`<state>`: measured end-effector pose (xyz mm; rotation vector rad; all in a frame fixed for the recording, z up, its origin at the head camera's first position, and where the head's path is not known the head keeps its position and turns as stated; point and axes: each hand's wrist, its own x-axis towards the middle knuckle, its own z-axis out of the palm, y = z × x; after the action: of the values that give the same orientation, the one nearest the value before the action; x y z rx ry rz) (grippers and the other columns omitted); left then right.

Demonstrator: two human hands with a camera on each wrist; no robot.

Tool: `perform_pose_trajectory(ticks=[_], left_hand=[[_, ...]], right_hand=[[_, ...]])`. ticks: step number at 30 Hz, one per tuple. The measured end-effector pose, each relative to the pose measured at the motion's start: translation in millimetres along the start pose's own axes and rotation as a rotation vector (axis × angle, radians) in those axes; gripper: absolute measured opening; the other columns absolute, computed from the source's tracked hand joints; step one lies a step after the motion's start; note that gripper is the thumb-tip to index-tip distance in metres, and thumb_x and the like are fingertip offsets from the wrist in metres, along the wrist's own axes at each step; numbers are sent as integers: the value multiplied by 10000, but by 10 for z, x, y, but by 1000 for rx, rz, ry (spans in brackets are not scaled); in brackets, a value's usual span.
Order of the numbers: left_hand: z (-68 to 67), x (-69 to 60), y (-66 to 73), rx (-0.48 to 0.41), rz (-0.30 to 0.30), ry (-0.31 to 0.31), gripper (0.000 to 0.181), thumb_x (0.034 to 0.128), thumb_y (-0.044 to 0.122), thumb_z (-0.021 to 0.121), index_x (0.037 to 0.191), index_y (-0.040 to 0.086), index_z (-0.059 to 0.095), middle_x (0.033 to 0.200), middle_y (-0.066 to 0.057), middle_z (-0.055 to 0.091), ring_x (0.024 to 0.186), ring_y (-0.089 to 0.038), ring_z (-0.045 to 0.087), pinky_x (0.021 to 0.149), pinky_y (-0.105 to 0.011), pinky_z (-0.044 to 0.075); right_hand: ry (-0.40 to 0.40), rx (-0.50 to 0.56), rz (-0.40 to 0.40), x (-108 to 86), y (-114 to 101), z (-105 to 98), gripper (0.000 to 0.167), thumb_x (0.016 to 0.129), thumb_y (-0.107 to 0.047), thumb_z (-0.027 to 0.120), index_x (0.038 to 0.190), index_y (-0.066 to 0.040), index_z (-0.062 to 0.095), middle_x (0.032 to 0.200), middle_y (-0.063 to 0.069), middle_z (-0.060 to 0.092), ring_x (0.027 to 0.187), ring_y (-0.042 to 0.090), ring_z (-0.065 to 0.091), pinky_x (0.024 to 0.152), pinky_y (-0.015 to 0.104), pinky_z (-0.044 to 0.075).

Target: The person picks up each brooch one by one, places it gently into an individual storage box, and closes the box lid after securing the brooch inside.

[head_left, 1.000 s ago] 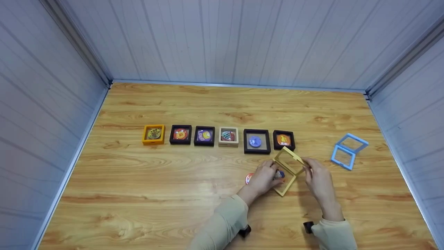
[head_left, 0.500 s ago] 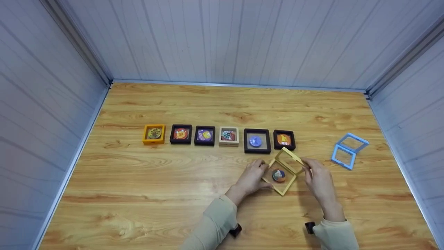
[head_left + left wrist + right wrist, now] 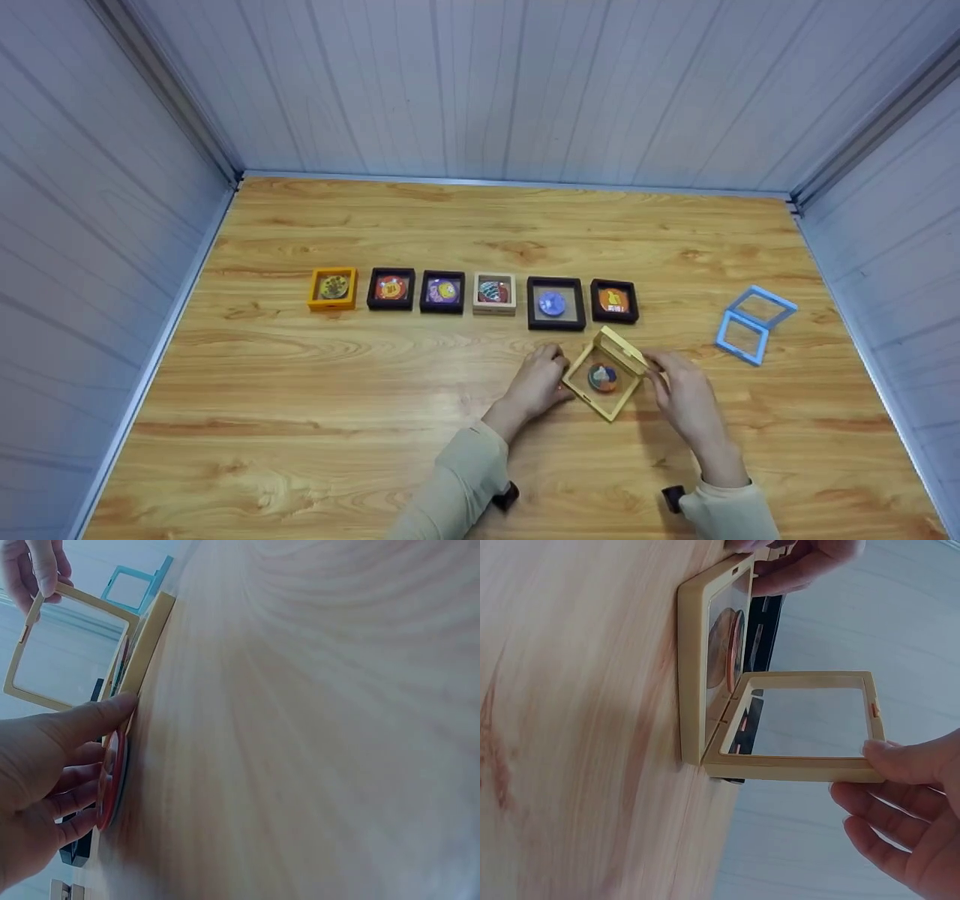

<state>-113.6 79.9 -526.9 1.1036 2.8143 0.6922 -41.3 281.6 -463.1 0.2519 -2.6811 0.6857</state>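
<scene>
A gold hinged display frame (image 3: 608, 417) lies on the table, its lid (image 3: 802, 769) raised at a steep angle. On the clear film of its base sits a round multicoloured badge (image 3: 602, 378). My left hand (image 3: 534, 386) holds the base at its left corner, the thumb on one side and the fingers on the other. Beside those fingers, in the left wrist view, a red-edged round badge (image 3: 111, 784) lies on the table; the hand mostly hides it in the head view. My right hand (image 3: 686, 394) pinches the lid's free edge between thumb and fingers.
Behind the hands runs a row of closed frames holding badges: orange (image 3: 333, 304), black (image 3: 391, 306), another black (image 3: 442, 308), cream (image 3: 494, 308), a larger black (image 3: 556, 325) and a small black (image 3: 615, 319). A blue frame (image 3: 742, 352) stands open at right. Panel walls (image 3: 480, 90) enclose the table.
My left hand has moved off the multicoloured badge to the frame's left corner. My right hand has tilted the lid further up from its laid-back position.
</scene>
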Motion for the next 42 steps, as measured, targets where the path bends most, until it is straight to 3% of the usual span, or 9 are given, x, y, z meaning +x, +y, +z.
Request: perform_pose_trajectory(ticks=[8, 16, 25, 31, 36, 42], left_hand=[[-14, 5, 1, -21, -3, -1, 323, 732, 318, 704, 925, 66, 645, 919, -19, 493, 879, -165, 468, 777, -278, 376], [-12, 6, 1, -41, 10, 11, 301, 737, 300, 704, 916, 65, 646, 898, -13, 487, 859, -165, 473, 785, -286, 380], [10, 2, -5, -26, 16, 21, 278, 743, 310, 698, 892, 82, 641, 902, -5, 493, 869, -158, 478, 792, -286, 388], [22, 2, -12, -48, 9, 28, 272, 740, 299, 703, 897, 86, 642, 909, -3, 493, 884, -154, 479, 815, -286, 386], [22, -5, -15, -61, -2, 28, 274, 732, 282, 713, 906, 83, 643, 923, -8, 497, 915, -161, 484, 839, -288, 382], [22, -13, -13, -68, -13, 20, 280, 735, 279, 709, 918, 78, 643, 923, -8, 493, 903, -156, 476, 834, -282, 380]], right_hand=[[-60, -6, -12, -62, -98, 14, 321, 686, 78, 695, 994, 18, 625, 871, 121, 622, 783, 254, 597, 643, 371, 499], [-120, -71, -39, -115, -174, 81, 296, 627, 59, 743, 901, 8, 644, 801, 69, 596, 718, 209, 574, 586, 320, 482], [-205, -141, -137, -157, -196, 235, 312, 573, 23, 780, 853, -16, 649, 816, 61, 592, 761, 222, 559, 649, 342, 475], [-261, -149, -180, -157, -186, 320, 371, 560, 32, 777, 905, 3, 645, 858, 77, 600, 804, 244, 560, 687, 375, 465], [-305, -218, -266, -143, -173, 377, 309, 588, 4, 765, 861, 2, 619, 838, 81, 583, 783, 235, 544, 670, 384, 452], [-363, -279, -289, -124, -169, 404, 250, 596, -27, 757, 789, -19, 599, 799, 76, 571, 743, 225, 524, 658, 380, 439]])
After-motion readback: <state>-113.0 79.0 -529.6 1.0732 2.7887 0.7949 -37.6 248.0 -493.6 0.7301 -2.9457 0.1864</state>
